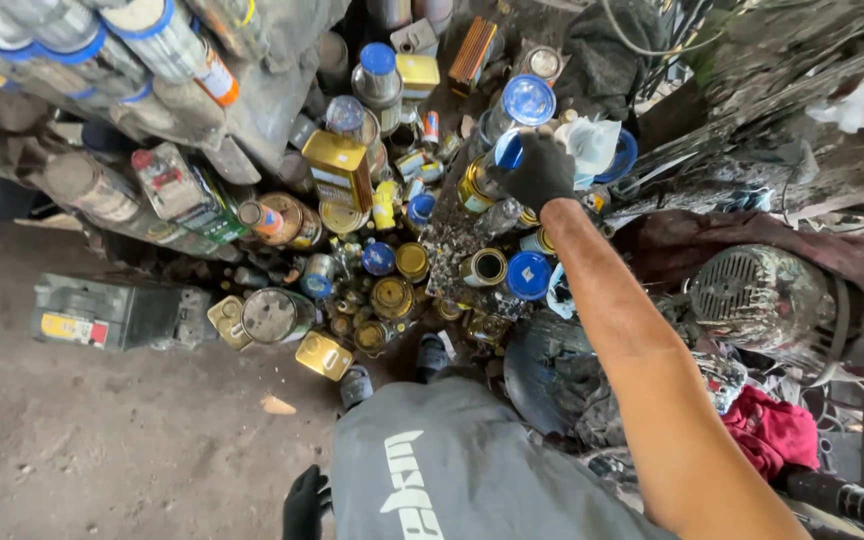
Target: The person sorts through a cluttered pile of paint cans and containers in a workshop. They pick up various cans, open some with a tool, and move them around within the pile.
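My right hand (540, 172), in a dark glove, reaches far out over a heap of cans and closes on a blue-capped, yellowish tin (487, 175). Just beyond it stands a clear jar with a blue lid (524, 100), and a crumpled white rag (594, 145) lies to its right. My left hand (307, 502), also in a dark glove, hangs low by my grey shirt, fingers apart and holding nothing.
Several dirty tins, bottles and lids crowd the ground: a yellow rectangular can (337, 168), an open can (485, 267), a blue lid (529, 274). A black battery (117, 312) lies left on bare dirt. An electric motor (767, 292) and red cloth (772, 430) sit right.
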